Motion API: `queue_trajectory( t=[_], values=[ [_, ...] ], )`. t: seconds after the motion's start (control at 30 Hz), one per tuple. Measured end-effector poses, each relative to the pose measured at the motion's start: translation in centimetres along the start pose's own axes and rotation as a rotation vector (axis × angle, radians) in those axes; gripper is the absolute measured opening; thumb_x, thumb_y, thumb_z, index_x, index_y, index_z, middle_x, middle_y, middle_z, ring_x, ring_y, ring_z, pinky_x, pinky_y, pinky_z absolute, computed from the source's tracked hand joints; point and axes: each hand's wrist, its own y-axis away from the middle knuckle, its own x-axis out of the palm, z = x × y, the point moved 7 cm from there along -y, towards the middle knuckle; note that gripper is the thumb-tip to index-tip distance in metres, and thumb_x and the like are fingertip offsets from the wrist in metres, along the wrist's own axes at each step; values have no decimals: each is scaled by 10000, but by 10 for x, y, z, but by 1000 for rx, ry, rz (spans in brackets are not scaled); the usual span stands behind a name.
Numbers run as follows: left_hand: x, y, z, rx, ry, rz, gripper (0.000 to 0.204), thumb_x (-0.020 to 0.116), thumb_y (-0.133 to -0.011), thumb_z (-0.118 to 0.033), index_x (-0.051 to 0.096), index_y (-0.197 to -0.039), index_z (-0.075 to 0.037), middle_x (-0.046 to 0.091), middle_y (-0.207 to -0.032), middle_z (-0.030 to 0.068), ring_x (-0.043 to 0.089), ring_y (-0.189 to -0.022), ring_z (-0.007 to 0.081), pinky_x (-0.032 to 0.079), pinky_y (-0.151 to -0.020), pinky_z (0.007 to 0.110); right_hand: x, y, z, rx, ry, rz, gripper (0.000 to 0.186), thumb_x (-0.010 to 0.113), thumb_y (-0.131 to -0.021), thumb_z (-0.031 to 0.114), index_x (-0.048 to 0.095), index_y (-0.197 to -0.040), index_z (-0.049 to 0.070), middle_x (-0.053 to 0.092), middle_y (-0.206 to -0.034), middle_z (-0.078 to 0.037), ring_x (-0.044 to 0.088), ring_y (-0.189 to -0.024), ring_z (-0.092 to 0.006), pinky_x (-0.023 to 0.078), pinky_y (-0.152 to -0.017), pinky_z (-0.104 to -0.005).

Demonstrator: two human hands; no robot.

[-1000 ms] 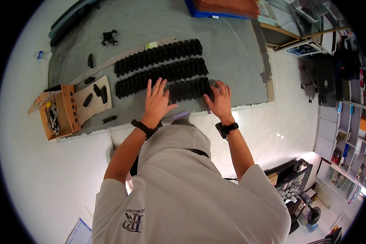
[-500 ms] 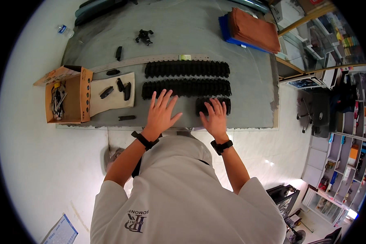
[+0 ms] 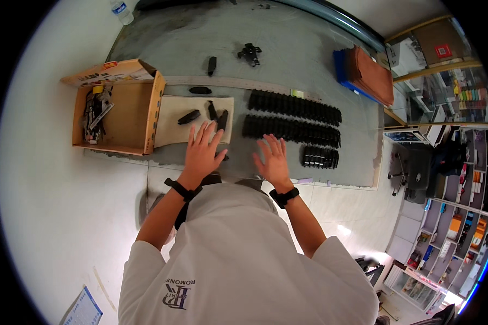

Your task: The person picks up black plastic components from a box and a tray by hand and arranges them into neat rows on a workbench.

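My left hand (image 3: 200,151), fingers spread, is at the lower edge of a cream cloth (image 3: 168,130), where several small black pieces (image 3: 188,116) lie. My right hand (image 3: 271,157) is open just right of the cloth, with nothing in it, left of a short row of black pieces (image 3: 320,157). Behind that run two long rows of similar pieces (image 3: 293,128), tightly packed side by side. Whether either hand touches the grey worktop (image 3: 352,157) is unclear. An open cardboard box (image 3: 149,114) with mixed small items inside stands at the cloth's left.
A long pale strip (image 3: 228,82) lies behind the cloth and rows. Farther back are a spidery black object (image 3: 249,54) and a long dark roll (image 3: 320,16). Folded brown and blue cloths (image 3: 366,76) sit at right. A plastic bottle (image 3: 122,12) stands back left; shelving (image 3: 450,227) and a chair (image 3: 417,168) are right.
The view has shifted, so the worktop's things appear farther right. My hands have moved left relative to the rows, and my right hand has come away from the short row, still open.
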Motion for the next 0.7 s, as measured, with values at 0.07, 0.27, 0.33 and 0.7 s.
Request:
queue_trajectory(
  t=[0.07, 0.27, 0.33, 0.7],
  values=[
    [-8, 9, 24, -2, 12, -42, 554, 777, -955, -341, 661, -1436, -94, 528, -1583, 164, 426, -1536, 384, 241, -1321, 615, 14, -9, 18, -36, -37, 5, 426, 787, -943, 229, 702, -1327, 65, 608, -1491, -164, 527, -1461, -390, 332, -1269, -615],
    [-24, 16, 89, -63, -9, -61, 555, 789, -897, -263, 664, -1412, -98, 544, -1555, 168, 457, -1510, 386, 265, -1315, 608, 40, -25, 61, -18, -43, 47, 429, 804, -929, 205, 706, -1327, 76, 609, -1498, -148, 524, -1471, -379, 344, -1274, -585],
    [-28, 11, 104, -54, -11, -60, 554, 790, -891, -249, 663, -1408, -96, 540, -1553, 166, 457, -1508, 386, 266, -1317, 604, 42, -25, 69, -9, -31, 51, 423, 805, -927, 204, 708, -1317, 73, 606, -1498, -150, 523, -1469, -382, 346, -1272, -588],
    [-20, -12, 108, 60, 61, 76, 558, 829, -850, -204, 672, -1380, -121, 505, -1571, 158, 438, -1521, 376, 290, -1320, 566, 53, -8, 69, 74, 6, 162, 417, 833, -909, 242, 723, -1283, 91, 591, -1502, -163, 494, -1487, -394, 345, -1269, -611]
  ],
)
